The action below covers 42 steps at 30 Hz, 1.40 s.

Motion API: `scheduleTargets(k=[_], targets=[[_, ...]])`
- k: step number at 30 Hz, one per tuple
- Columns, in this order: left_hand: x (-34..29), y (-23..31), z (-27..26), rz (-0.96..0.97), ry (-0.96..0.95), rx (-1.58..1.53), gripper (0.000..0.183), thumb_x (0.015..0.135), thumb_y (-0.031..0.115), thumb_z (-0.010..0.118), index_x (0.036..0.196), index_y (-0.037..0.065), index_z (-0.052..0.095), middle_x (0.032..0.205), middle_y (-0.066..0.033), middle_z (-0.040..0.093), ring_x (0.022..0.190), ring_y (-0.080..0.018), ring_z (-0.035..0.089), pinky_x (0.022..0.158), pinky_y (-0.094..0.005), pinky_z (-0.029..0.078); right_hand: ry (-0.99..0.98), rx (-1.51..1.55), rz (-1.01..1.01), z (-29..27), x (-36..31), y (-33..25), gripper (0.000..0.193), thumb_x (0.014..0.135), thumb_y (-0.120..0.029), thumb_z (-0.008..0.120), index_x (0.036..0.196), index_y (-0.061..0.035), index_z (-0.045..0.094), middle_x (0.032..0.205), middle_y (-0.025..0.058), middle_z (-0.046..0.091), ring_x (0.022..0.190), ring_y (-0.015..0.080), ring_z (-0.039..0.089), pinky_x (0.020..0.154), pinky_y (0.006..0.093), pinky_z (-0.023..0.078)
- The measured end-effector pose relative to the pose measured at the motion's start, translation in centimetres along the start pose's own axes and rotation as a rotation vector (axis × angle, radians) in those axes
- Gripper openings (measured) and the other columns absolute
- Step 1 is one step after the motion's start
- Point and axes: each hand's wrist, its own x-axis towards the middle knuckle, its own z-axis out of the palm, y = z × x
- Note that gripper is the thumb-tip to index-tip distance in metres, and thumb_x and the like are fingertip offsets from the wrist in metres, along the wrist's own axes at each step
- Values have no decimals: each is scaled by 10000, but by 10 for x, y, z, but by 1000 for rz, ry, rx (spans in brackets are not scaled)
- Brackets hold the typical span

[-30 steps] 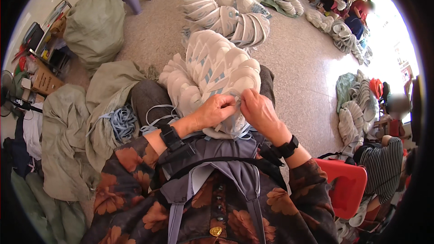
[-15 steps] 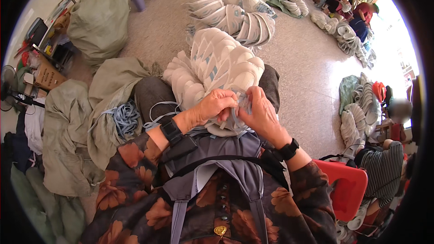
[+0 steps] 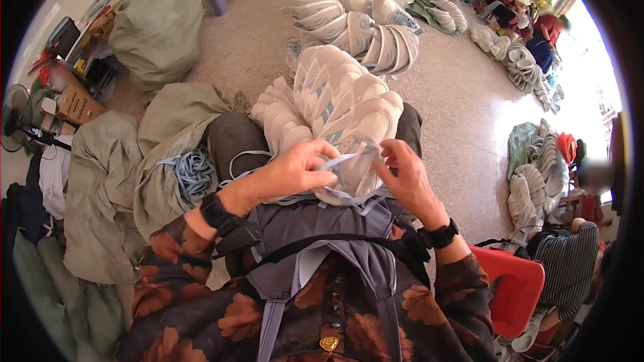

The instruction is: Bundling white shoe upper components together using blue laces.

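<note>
Farther apart now, left hand [image 3: 294, 170] pinches a lace [image 3: 345, 159], right hand's [image 3: 410, 177] grip is unclear; a sack [image 3: 176, 119] seemingly holds blue laces [image 3: 194, 173].

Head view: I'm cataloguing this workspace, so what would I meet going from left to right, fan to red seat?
Black fan, cardboard box, heap of blue laces, left hand, right hand, red seat.

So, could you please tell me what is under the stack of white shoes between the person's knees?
Dark trousers show on both sides of the white shoes, and a grey apron at their near edge. What lies directly beneath is covered.
</note>
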Motion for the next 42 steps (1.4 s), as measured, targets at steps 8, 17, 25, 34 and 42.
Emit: scheduleTargets(k=[8, 17, 25, 34, 42], targets=[[-15, -44, -7, 250, 392, 1396, 380, 818, 250, 750, 1084, 55, 562, 702, -162, 654, 678, -372, 664, 594, -454, 494, -250, 128, -100, 3, -5, -30, 195, 893, -45, 609, 1062, 46, 646, 927, 218, 670, 790, 319, 677, 704, 378, 540], [-1, -80, -25, 482, 422, 1573, 116, 826, 132, 655, 861, 52, 579, 727, -121, 657, 680, -353, 654, 607, -448, 485, -351, 207, 60, 15, -5, -25, 238, 947, -54, 563, 1138, 40, 670, 828, 98, 695, 709, 144, 647, 670, 294, 527], [-23, -54, -54, 354, 418, 708, 170, 931, 195, 629, 868, 38, 639, 628, -86, 608, 570, -263, 615, 603, -386, 504, -383, 520, 328, 19, -4, -7, 239, 999, -62, 502, 1163, 26, 652, 740, 17, 620, 642, 66, 558, 607, 234, 484], [-18, -98, -43, 225, 381, 1063, 325, 876, 273, 732, 989, -24, 665, 720, -139, 622, 615, -206, 617, 670, -385, 531, -388, 532, 355, 20, -3, -7, 223, 1010, -65, 501, 1151, 25, 648, 745, 8, 608, 632, 59, 548, 604, 223, 479], [-31, -60, -30, 137, 147, 798, 284, 890, 249, 727, 868, -24, 651, 695, -152, 607, 616, -166, 564, 596, -354, 452, -376, 529, 300, 19, -3, -4, 221, 1008, -72, 504, 1139, 23, 654, 761, 12, 630, 635, 62, 574, 609, 223, 495]])
